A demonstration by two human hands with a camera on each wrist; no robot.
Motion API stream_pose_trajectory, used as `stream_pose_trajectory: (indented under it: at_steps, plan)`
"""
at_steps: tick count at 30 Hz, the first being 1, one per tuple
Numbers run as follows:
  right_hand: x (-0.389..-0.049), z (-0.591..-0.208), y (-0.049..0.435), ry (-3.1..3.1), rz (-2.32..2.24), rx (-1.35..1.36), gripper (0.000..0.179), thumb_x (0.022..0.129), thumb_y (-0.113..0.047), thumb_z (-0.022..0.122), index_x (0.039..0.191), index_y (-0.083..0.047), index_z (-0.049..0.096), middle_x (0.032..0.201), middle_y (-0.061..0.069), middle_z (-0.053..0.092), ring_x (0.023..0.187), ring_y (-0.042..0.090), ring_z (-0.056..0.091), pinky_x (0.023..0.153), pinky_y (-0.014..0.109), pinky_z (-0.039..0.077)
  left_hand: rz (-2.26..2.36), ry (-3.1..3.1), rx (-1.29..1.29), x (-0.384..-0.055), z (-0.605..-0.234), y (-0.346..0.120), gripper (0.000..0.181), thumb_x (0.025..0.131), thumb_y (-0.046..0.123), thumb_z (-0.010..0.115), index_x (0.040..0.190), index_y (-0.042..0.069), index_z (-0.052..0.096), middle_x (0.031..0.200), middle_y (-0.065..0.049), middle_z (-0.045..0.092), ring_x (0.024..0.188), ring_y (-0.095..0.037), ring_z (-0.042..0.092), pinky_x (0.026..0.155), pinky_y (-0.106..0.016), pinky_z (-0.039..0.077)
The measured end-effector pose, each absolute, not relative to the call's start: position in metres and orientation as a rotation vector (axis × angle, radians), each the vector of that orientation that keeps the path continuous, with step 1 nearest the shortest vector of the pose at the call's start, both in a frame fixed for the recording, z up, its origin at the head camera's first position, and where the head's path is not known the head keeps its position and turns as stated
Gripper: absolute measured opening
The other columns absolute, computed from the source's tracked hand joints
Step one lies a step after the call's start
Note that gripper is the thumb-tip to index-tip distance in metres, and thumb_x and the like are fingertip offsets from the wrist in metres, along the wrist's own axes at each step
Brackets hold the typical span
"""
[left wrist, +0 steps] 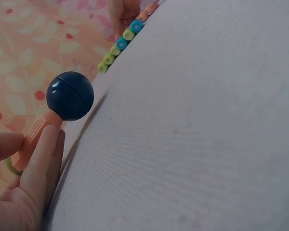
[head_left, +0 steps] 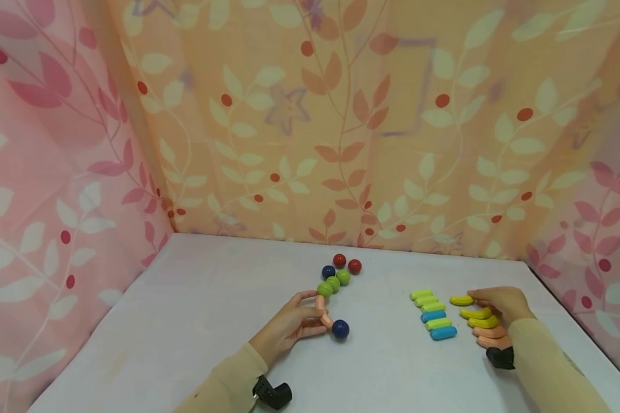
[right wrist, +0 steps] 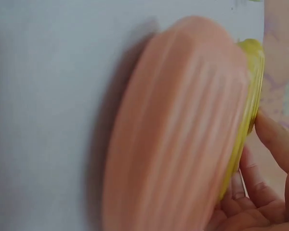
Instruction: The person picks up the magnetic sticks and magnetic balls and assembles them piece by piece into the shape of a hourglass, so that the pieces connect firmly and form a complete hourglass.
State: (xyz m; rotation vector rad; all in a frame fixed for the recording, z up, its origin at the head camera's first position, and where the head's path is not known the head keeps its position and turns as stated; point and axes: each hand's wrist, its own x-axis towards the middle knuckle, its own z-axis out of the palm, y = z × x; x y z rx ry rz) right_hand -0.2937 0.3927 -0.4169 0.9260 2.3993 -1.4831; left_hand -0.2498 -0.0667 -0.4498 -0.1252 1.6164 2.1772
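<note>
My left hand (head_left: 289, 324) grips an orange ribbed connector piece (left wrist: 32, 139) of what look like magnetic building toys. A navy ball (head_left: 340, 329) sits on its near end, and a green ball (head_left: 324, 289) touches the far end. At the right, the fingertips of my right hand (head_left: 506, 303) pinch the right end of a yellow curved stick (head_left: 461, 300), the farthest in its row. Two more yellow curved sticks (head_left: 476, 314) lie just below that hand, followed by orange curved sticks (head_left: 491, 332). In the right wrist view a large orange stick (right wrist: 178, 130) hides part of the yellow ones.
Beyond the left hand, green balls (head_left: 343, 276) run in a line towards another navy ball (head_left: 328, 271) and two red balls (head_left: 339, 260). Short lime and blue sticks (head_left: 433, 316) form a column left of the right hand. Floral cloth walls (head_left: 299, 143) enclose the white table (head_left: 186, 321).
</note>
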Motion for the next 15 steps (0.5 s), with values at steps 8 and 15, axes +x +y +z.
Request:
stream_pose_trajectory:
  at_steps: [8,15]
  plan:
    - [-0.312,-0.415,0.385,2.494,-1.375,0.955,0.081,0.082,-0.046,0.078,0.13,0.012,0.048,0.08,0.007,0.065,0.089,0.029,0.053,0.062,0.024,0.052,2.185,1.599,-0.125,-0.252,-0.452,-0.067,0.064,0.093,0.001,0.063,0.149,0.007,0.032,0.128,-0.024,0.058,0.09,-0.023,0.073,0.084,-0.037,0.061]
    - [-0.315,-0.41,0.384,2.499,-1.429,0.913,0.074,0.087,-0.033,0.076,0.131,0.016,0.043,0.07,0.001,0.064,0.069,0.016,0.062,0.059,0.019,0.051,2.182,1.605,-0.124,-0.252,-0.453,-0.066,0.063,0.093,0.001,0.063,0.148,0.007,0.033,0.127,-0.023,0.059,0.089,-0.022,0.073,0.084,-0.037,0.061]
